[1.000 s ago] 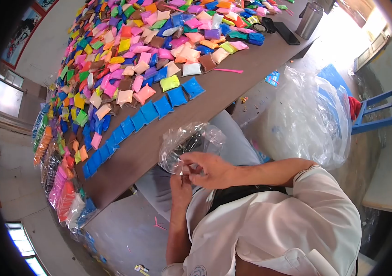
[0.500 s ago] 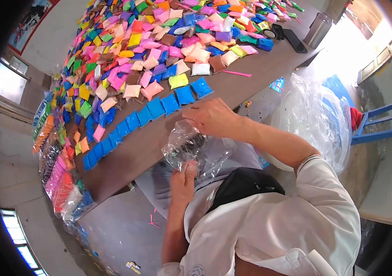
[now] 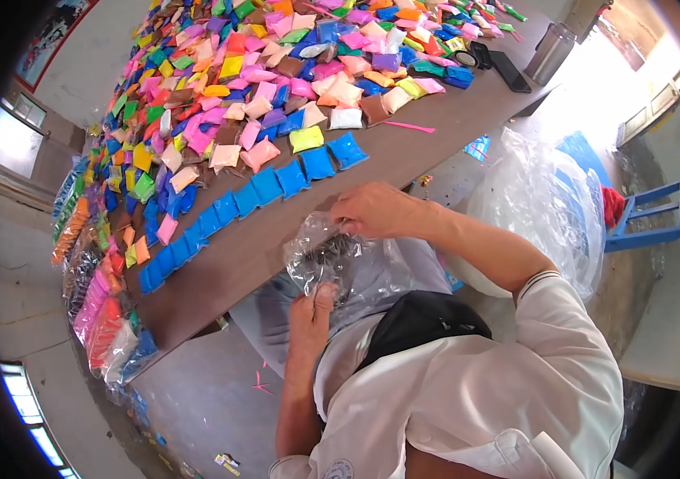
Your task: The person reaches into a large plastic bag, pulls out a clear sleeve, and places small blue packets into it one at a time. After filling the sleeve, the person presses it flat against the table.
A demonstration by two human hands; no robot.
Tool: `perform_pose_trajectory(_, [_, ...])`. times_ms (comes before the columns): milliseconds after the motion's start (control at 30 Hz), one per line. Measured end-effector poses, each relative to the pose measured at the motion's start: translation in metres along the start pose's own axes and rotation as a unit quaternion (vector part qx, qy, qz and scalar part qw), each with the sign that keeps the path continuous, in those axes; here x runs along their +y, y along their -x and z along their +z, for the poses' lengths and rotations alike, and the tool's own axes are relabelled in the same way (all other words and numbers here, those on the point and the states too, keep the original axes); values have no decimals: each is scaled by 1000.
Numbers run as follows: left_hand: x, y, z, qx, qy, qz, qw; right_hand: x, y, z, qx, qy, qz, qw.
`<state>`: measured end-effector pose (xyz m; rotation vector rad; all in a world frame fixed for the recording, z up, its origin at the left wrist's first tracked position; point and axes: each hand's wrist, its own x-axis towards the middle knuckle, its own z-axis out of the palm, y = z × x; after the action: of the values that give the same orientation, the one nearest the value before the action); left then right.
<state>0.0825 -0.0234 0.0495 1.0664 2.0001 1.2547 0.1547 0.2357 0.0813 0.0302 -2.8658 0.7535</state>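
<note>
Head view: clear bag (image 3: pixel 308 262) lies between left grip (image 3: pixel 313 311) and right grip (image 3: pixel 373 211), both pinched closed on it.

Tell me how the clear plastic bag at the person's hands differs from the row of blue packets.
The clear plastic bag is see-through; the blue packets are solid blue.
The bag is held over the lap by the left hand and right hand; the packets lie on the table.
The bag is loose and crumpled; the packets look plump.
Both look shiny.
</note>
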Motion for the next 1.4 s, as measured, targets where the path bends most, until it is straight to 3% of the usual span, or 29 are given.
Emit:
perform_pose_trajectory(133, [-10, 3, -3, 16, -13, 44, 999, 11, 10, -22, 39, -32, 74, 996])
perform_pose_trajectory(233, [-5, 4, -5, 14, 13, -6, 1000, 10, 18, -39, 90, -118, 87, 985])
perform_pose_trajectory(433, [18, -11, -10, -4, -12, 13, 1000, -7, 18, -37, 103, 19, 30, 994])
perform_pose_trajectory(533, [31, -22, -12, -4, 6, 8, 1000, -17, 10, -39, 170, 85, -40, 981])
perform_pose_trajectory(733, [43, -35, -18, -31, -16, 54, 998, -11, -12, -49, 136, 80, -127, 979])
perform_pose_trajectory(833, [44, -34, -19, -82, -44, 21, 995, -23, -21, -56, 156, 32, -95, 983])
perform_pose_trajectory(933, [34, -32, -13, -78, -19, 69, 994, -9, -32, -51, 104, -10, -125, 987])
perform_pose_trajectory(1033, [41, -28, -18, -65, -16, 48, 997, 3, -42, -48, -39, -34, -44, 998])
perform_pose_trajectory(1233, [31, -32, -36, 18, -7, -3, 1000, -7, -22, -68, 227, -62, 46, 971])
perform_pose_trajectory(1333, [22, -33, -39, 79, 50, 52, 994, -17, -11, -79, 391, -89, 131, 907])
perform_pose_trajectory(1400, [18, -33, -40, 91, 80, 41, 992, -23, -3, -84, 436, -155, 178, 868])
